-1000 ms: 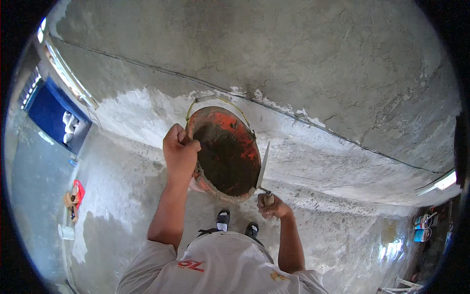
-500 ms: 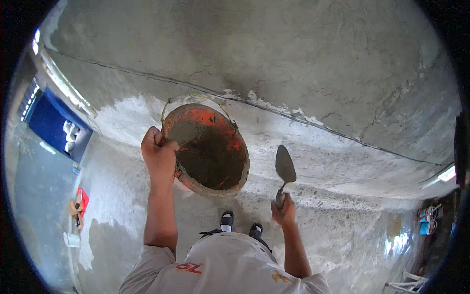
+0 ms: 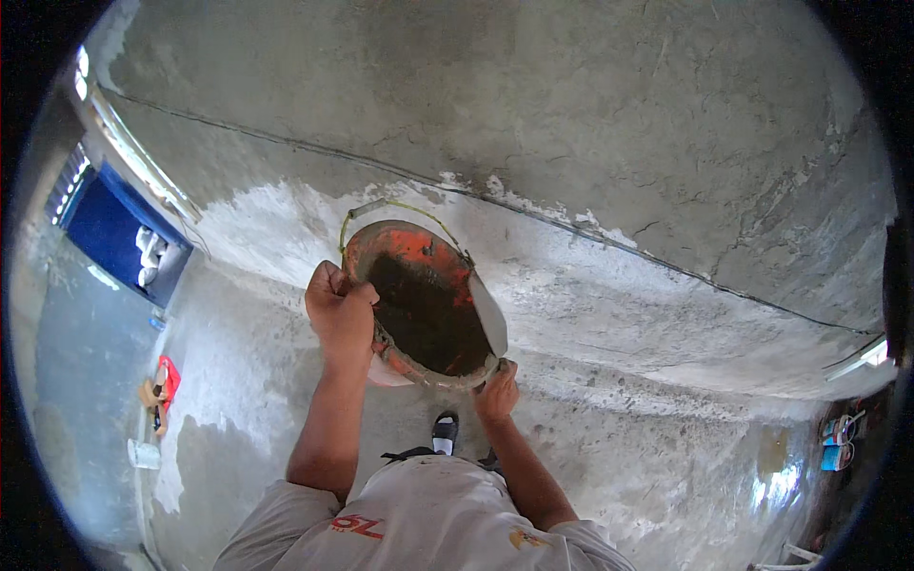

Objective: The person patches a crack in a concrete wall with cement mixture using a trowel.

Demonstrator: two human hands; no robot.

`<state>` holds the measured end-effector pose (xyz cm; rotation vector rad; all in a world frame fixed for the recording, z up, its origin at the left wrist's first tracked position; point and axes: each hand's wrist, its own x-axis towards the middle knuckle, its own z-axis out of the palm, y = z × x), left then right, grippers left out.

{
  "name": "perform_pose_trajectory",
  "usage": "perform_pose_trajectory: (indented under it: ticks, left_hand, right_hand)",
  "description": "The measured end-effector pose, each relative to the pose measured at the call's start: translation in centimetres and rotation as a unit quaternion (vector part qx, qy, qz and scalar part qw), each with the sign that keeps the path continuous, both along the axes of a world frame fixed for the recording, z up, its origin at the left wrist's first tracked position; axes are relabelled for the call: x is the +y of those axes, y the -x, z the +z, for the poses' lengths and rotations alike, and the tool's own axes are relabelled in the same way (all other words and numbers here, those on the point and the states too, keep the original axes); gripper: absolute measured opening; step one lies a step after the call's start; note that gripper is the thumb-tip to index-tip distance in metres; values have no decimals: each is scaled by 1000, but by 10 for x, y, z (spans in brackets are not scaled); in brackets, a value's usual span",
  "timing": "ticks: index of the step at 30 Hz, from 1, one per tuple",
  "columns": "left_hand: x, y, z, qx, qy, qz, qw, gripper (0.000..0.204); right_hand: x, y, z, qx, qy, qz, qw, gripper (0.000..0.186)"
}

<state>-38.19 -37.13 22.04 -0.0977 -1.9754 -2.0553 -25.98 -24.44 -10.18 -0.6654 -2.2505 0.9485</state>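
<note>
An orange bucket, its rim crusted with cement, hangs tilted in front of me with its mouth toward me. Wet grey mortar lies inside. My left hand is closed over the bucket's left rim and bears it. At the lower right rim, my right hand is closed round the handle of a trowel, which the fingers mostly hide. The trowel's grey blade lies along the right side of the bucket's rim. A thin yellowish wire handle arches over the far side.
A plastered wall with a cable running across it stands ahead. Far left are a blue doorway, a red bag and a white container. Blue-and-white cans stand far right. My sandalled foot is below the bucket.
My right hand has brought the trowel left and up from open air to the bucket's right rim. The bucket and my left hand sit slightly farther right and lower in view.
</note>
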Motion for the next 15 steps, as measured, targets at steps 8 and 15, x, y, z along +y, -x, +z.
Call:
perform_pose_trajectory:
  ticks: [8, 15]
  left_hand:
    - [-51, 11, 9, 105, 131, 98, 981, 37]
    - [-83, 12, 13, 70, 68, 58, 994, 38]
  right_hand:
    - [-9, -82, -84, -201, -85, 148, 965, 62]
    - [82, -119, -53, -33, 410, 132, 902, 46]
